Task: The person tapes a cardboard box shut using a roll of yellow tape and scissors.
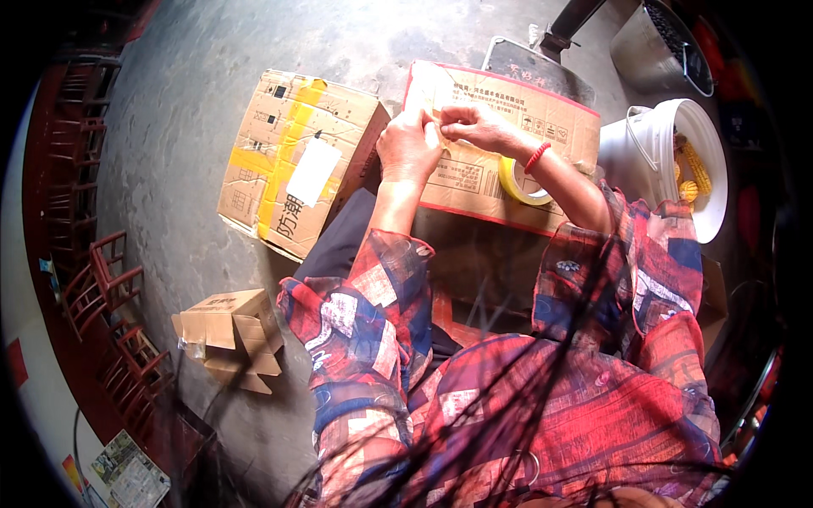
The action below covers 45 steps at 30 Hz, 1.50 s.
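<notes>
A flat brown cardboard box (555, 161) with red edges lies before me, dark print on its top. Both hands are over its left part, fingertips close together. My left hand (411, 148) is closed, thumb against the curled fingers. My right hand (478, 127) is closed in a pinch beside it, a red bracelet round the wrist. Whatever sits between the fingertips is too small or hidden to name. A roll of yellow tape (511, 179) rests on the box, partly behind my right forearm.
Left of my hands stands a taped cardboard box (254, 161) with a white label. A small open carton (229, 330) sits on the concrete floor nearer me. To the right are a white bucket (635, 152) holding corn cobs and a metal pail (639, 55). Wooden chairs (110, 275) line the far left.
</notes>
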{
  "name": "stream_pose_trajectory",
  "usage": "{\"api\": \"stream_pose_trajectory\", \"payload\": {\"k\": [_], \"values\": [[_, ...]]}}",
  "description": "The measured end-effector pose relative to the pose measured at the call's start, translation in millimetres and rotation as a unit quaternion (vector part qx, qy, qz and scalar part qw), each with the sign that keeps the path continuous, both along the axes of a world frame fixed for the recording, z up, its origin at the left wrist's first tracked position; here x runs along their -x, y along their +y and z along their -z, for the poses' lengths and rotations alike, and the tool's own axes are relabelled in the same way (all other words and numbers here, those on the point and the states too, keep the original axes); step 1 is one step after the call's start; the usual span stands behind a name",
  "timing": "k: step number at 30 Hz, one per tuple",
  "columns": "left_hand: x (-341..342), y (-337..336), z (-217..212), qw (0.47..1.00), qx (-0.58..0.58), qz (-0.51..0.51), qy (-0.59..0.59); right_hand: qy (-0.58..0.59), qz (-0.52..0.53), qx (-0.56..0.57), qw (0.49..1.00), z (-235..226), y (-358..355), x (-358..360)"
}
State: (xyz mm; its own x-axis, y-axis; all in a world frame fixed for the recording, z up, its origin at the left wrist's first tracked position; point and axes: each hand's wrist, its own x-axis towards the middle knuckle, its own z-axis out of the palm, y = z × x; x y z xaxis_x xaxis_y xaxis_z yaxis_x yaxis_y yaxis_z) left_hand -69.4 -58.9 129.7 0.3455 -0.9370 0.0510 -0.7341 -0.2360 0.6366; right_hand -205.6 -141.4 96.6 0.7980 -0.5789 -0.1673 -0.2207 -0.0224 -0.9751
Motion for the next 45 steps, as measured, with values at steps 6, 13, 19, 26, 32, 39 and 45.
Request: {"api": "stream_pose_trajectory", "payload": {"k": [6,13,19,26,32,39,45], "values": [[-5,-5,13,0.998,-0.022,-0.046,0.032,0.019,-0.014,-0.004,1.0,-1,-1,-1],[-8,-14,38,0.985,-0.026,-0.072,0.152,0.032,-0.001,-0.035,0.999,0,-4,7],[-44,0,48,0.937,-0.058,-0.175,0.298,0.048,-0.005,-0.011,0.999,-5,1,8],[-42,-1,52,0.929,-0.035,-0.137,0.342,0.038,-0.004,-0.01,0.999,1,-3,8],[-50,-3,66,0.949,0.011,-0.132,0.285,0.026,0.044,-0.045,0.998,-1,-2,1],[-46,-12,60,0.979,-0.046,-0.131,0.152,0.055,-0.021,0.013,0.998,11,-4,4],[-54,-15,74,0.982,-0.054,-0.124,0.133,0.033,0.018,-0.021,0.999,24,7,-2]]}}
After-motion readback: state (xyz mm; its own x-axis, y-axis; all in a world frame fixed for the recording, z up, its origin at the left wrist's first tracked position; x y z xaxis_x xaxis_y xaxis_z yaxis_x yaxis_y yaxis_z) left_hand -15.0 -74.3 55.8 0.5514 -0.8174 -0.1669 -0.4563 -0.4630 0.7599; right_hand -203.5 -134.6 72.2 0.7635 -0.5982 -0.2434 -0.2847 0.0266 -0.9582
